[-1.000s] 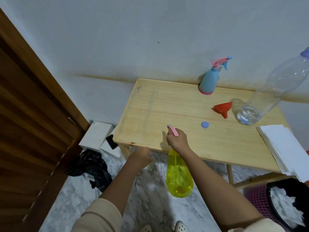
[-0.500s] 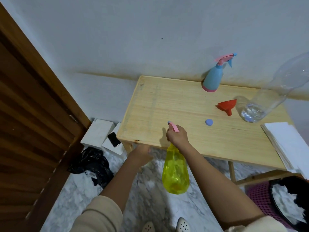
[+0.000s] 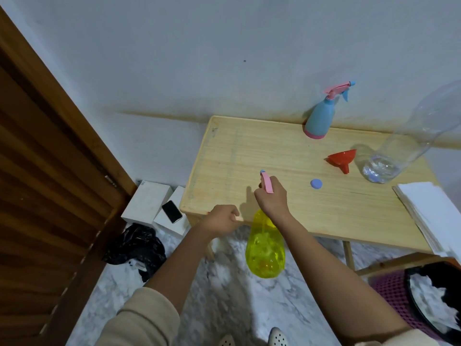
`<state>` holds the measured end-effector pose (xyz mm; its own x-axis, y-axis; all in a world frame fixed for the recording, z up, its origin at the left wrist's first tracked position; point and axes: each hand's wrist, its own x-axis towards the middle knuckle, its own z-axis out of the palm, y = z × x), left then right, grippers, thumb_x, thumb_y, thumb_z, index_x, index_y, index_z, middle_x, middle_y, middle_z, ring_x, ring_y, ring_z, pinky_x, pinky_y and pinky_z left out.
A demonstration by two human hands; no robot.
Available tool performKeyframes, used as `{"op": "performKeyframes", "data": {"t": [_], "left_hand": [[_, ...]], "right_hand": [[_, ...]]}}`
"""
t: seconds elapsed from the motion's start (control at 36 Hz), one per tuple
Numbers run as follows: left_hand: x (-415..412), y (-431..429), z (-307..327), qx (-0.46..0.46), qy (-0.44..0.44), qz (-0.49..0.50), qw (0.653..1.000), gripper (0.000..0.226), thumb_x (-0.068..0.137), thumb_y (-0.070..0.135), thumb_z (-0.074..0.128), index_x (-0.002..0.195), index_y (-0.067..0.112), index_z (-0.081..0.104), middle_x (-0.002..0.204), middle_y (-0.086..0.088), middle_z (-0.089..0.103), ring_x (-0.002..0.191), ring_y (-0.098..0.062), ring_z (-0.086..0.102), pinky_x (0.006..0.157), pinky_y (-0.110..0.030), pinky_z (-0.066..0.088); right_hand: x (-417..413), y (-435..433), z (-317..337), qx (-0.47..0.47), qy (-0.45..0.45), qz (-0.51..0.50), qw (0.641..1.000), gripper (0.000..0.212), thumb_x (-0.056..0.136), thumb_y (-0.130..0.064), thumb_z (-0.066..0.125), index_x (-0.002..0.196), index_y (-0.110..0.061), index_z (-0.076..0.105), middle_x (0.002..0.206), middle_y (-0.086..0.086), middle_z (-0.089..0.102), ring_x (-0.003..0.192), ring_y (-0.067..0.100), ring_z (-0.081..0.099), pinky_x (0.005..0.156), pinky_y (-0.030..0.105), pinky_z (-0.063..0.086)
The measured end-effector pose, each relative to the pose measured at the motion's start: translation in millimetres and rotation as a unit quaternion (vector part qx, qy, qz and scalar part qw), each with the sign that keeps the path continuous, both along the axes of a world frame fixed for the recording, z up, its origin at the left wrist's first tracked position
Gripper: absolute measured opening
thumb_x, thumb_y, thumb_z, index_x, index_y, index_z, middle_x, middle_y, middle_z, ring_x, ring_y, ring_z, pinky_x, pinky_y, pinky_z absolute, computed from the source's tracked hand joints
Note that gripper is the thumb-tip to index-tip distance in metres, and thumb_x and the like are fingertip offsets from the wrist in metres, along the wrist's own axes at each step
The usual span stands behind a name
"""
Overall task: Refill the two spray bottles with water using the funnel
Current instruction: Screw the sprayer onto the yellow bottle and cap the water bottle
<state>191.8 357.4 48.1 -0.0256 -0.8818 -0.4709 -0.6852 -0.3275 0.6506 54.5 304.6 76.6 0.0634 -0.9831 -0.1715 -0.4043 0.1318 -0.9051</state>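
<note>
Pale wood formed the worktop, pushed against a grey wall. The yellow spray bottle hung in front of its near edge, above the marble floor. The right hand held it from above, fingers wrapped round the neck below the pink trigger. The left hand sat at the near edge with fingers curled. I could not tell whether it gripped anything. It had drawn a little closer to the bottle's neck than a second before, and the bottle itself had hardly shifted.

Bare wood lay between the right hand and the far edge. Farther right stood the second of the two spray bottles, blue, near the far edge. One red funnel lay on its side. One small blue cap sat in front of it. One large clear bottle with a little water stood just right of the funnel. White paper overhung the right end. Left of the worktop, two white boxes and one phone lay beside a wooden door.
</note>
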Motion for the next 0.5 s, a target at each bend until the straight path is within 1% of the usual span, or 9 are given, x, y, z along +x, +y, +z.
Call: {"op": "performKeyframes", "data": {"t": [0.06, 0.11, 0.17, 0.22, 0.28, 0.33, 0.39, 0.44, 0.5], "left_hand": [[-3, -4, 16, -0.024, 0.028, -0.035, 0.999, 0.025, 0.089, 0.012, 0.055, 0.113, 0.007, 0.059, 0.102, -0.002, 0.056, 0.09, -0.016, 0.051, 0.072, -0.022, 0.04], [-6, -11, 32, -0.037, 0.038, -0.059, 0.997, 0.027, 0.087, 0.01, 0.055, 0.113, 0.01, 0.059, 0.105, -0.004, 0.06, 0.088, -0.013, 0.051, 0.071, -0.019, 0.041], [-11, -20, 44, -0.026, 0.056, -0.072, 0.995, 0.037, 0.083, 0.008, 0.058, 0.12, 0.013, 0.056, 0.109, -0.005, 0.061, 0.086, -0.014, 0.053, 0.075, -0.025, 0.045], [-19, -27, 55, 0.001, 0.108, -0.086, 0.991, 0.054, 0.078, 0.008, 0.066, 0.129, 0.012, 0.047, 0.108, -0.005, 0.057, 0.087, -0.014, 0.053, 0.078, -0.028, 0.045], [-29, -36, 63, -0.007, 0.129, -0.097, 0.987, 0.067, 0.071, 0.013, 0.076, 0.128, 0.011, 0.042, 0.108, -0.001, 0.054, 0.092, -0.013, 0.052, 0.079, -0.025, 0.042], [-41, -48, 63, -0.051, 0.104, -0.073, 0.991, 0.074, 0.066, 0.021, 0.085, 0.126, 0.015, 0.042, 0.113, 0.003, 0.056, 0.096, -0.01, 0.054, 0.077, -0.021, 0.044], [-53, -64, 61, -0.107, 0.088, -0.005, 0.99, 0.075, 0.061, 0.031, 0.088, 0.122, 0.021, 0.046, 0.111, 0.006, 0.059, 0.096, -0.01, 0.056, 0.075, -0.023, 0.045], [-64, -84, 57, -0.143, 0.065, 0.058, 0.986, 0.074, 0.056, 0.041, 0.087, 0.117, 0.022, 0.05, 0.107, 0.006, 0.062, 0.098, -0.015, 0.059, 0.077, -0.028, 0.047], [-71, -107, 57, -0.153, 0.035, 0.076, 0.985, 0.072, 0.054, 0.046, 0.084, 0.113, 0.022, 0.051, 0.107, 0.002, 0.064, 0.099, -0.021, 0.061, 0.077, -0.033, 0.05]], "right_hand": [[0, -7, 14, -0.039, -0.014, -0.017, 0.999, 0.007, 0.076, -0.003, 0.047, 0.079, -0.006, 0.041, 0.073, 0.005, 0.044, 0.067, 0.022, 0.039, 0.054, 0.029, 0.029], [-1, -14, 29, -0.08, -0.018, -0.03, 0.996, 0.017, 0.068, -0.013, 0.045, 0.083, -0.005, 0.044, 0.077, 0.009, 0.049, 0.07, 0.024, 0.042, 0.057, 0.031, 0.031], [-3, -23, 42, -0.122, -0.015, -0.041, 0.992, 0.028, 0.064, -0.017, 0.043, 0.088, -0.004, 0.045, 0.085, 0.013, 0.052, 0.076, 0.026, 0.046, 0.062, 0.033, 0.033], [-4, -31, 54, -0.156, -0.004, -0.048, 0.987, 0.025, 0.07, -0.014, 0.049, 0.092, -0.005, 0.045, 0.091, 0.012, 0.05, 0.083, 0.026, 0.045, 0.065, 0.033, 0.031], [-5, -42, 63, -0.176, 0.021, -0.065, 0.982, 0.023, 0.077, -0.005, 0.054, 0.098, -0.003, 0.046, 0.096, 0.008, 0.046, 0.087, 0.023, 0.043, 0.069, 0.032, 0.03], [-4, -55, 70, -0.185, 0.046, -0.096, 0.977, 0.027, 0.079, -0.004, 0.055, 0.104, -0.003, 0.045, 0.099, 0.002, 0.042, 0.089, 0.019, 0.04, 0.075, 0.033, 0.031], [-4, -71, 74, -0.202, 0.05, -0.121, 0.971, 0.031, 0.078, -0.004, 0.057, 0.107, -0.001, 0.045, 0.098, 0.001, 0.038, 0.094, 0.021, 0.041, 0.077, 0.032, 0.031], [-5, -88, 75, -0.228, 0.037, -0.131, 0.964, 0.031, 0.075, -0.002, 0.059, 0.102, 0.0, 0.045, 0.096, 0.004, 0.037, 0.093, 0.025, 0.041, 0.075, 0.033, 0.033], [-8, -107, 77, -0.251, 0.025, -0.127, 0.959, 0.029, 0.073, 0.0, 0.06, 0.096, -0.003, 0.043, 0.093, 0.006, 0.035, 0.088, 0.026, 0.04, 0.073, 0.036, 0.034]]}}
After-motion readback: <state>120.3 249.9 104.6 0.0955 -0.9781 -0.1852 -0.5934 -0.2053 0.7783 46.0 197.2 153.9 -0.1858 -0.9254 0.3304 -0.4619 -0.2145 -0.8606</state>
